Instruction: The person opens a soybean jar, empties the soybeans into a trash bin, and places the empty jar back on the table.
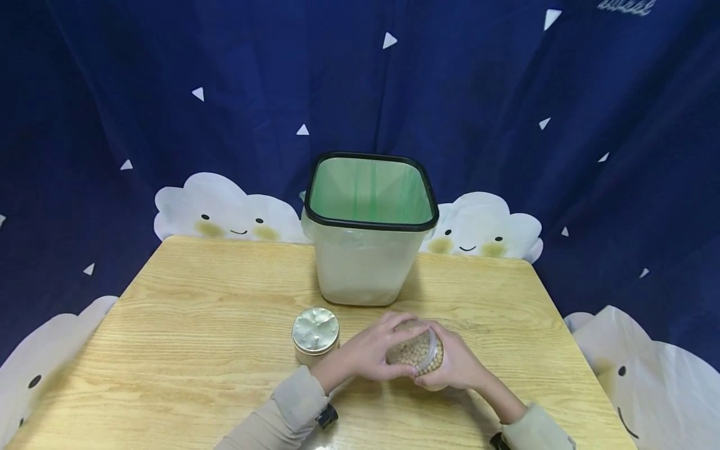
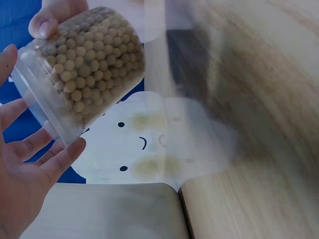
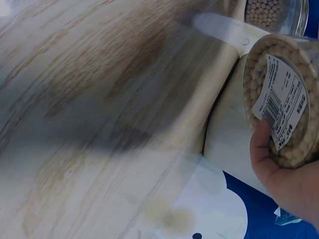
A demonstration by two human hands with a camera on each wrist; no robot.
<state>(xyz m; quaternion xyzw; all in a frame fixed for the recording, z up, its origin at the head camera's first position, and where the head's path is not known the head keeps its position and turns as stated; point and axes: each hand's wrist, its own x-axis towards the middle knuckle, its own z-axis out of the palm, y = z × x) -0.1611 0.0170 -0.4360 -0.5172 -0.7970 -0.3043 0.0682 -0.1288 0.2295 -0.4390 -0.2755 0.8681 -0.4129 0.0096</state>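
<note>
A clear jar [image 1: 413,351] full of small round beige balls is held tilted above the table, between both hands. My left hand [image 1: 374,350] curls its fingers and thumb around the jar from the left; in the left wrist view its fingers lie about the clear lid [image 2: 42,94]. From the other side my right hand [image 1: 458,362] grips the jar body. The right wrist view shows the right thumb at the jar's base, beside a white printed label [image 3: 284,102]. Left of the hands stands a second jar [image 1: 315,334] with a silvery top.
Behind the hands, a whitish bin [image 1: 362,269] with a black rim stands at the back of the wooden table [image 1: 214,325]. A dark blue curtain [image 1: 253,81] with white triangles and smiling clouds hangs behind the table's far edge.
</note>
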